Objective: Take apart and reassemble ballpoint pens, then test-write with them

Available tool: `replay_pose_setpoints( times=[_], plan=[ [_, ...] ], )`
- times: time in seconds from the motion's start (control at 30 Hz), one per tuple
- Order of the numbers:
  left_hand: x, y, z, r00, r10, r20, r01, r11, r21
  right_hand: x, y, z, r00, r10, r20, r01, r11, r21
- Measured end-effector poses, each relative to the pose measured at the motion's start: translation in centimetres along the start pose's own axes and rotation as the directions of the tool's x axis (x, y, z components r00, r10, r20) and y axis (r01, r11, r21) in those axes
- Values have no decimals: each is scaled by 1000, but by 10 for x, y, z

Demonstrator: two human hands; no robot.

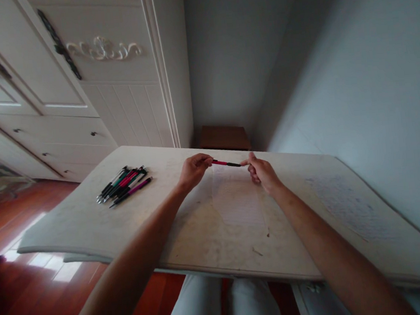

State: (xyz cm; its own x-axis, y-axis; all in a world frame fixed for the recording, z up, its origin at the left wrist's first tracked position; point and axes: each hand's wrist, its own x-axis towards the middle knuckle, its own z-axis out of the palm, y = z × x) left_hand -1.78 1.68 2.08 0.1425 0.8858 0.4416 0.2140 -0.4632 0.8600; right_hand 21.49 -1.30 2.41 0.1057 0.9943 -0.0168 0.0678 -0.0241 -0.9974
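Observation:
A red and black pen (pixel 226 163) is held level above the table, across the top of a sheet of paper. My left hand (pixel 195 170) pinches its left end between thumb and fingers. At the black right end is my right hand (pixel 261 171), partly curled. Its index finger reaches the pen's tip and its thumb points up; how the tip sits against the fingers is too small to make out. Beneath the pen lies the pale lined paper (pixel 236 202), faint against the tabletop. Left of my left hand lies a loose pile of several pens (pixel 125 183) in black, green, red and purple.
The white table (pixel 189 248) has a worn, stained top. A sheet covered in writing (pixel 344 204) lies at its right. Small scraps (pixel 256 251) are near the front edge. White cabinets (pixel 130 101) stand behind on the left, with a brown wooden box-like piece (pixel 225 137) beyond the table.

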Motion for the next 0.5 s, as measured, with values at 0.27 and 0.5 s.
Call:
replay_pose_setpoints(
  times=[0.27, 0.5],
  plan=[
    [0, -5, 1, 1000, -31, 6, 31, 999, 7, 11, 4, -10, 977, 212, -3, -200, 928, 314],
    [1, -5, 1, 999, -39, 3, 39, 999, 14, 11, 12, -12, 995, 68, 67, -83, 959, 269]
  ],
)
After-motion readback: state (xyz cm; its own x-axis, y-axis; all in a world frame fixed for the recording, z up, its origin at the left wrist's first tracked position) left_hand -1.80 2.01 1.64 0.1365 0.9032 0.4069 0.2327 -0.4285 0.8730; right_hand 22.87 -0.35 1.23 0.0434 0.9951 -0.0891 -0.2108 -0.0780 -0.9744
